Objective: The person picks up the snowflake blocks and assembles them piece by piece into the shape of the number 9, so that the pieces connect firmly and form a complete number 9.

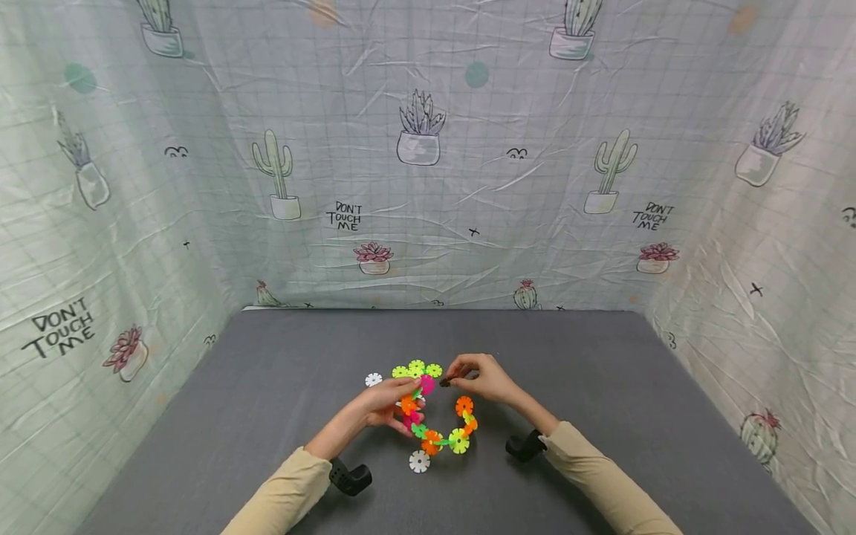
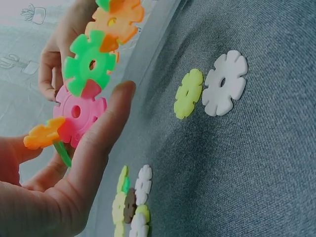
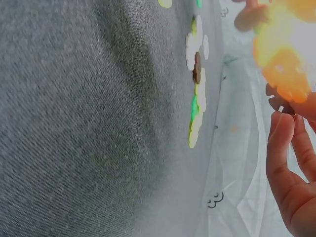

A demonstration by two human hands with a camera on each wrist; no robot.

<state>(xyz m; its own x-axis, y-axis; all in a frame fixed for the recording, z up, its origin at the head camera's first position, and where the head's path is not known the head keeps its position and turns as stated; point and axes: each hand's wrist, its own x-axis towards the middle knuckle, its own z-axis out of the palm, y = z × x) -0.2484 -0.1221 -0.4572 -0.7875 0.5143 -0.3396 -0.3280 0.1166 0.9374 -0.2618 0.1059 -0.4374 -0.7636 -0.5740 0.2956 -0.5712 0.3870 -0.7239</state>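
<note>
Brightly multicoloured, a curving chain of notched flower-shaped discs.

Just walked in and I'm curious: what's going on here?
A person's left hand holds a curved chain of linked, flower-shaped discs. The right hand pinches a dark disc near the chain. A white disc and a yellow disc lie side by side on the table, with more discs farther off.

Chain is orange, green, pink and yellow; held disc dark brown, loose discs mostly white and yellow. Table grey, sleeves tan. Backdrop pale, grid lines plus potted-cactus print.
</note>
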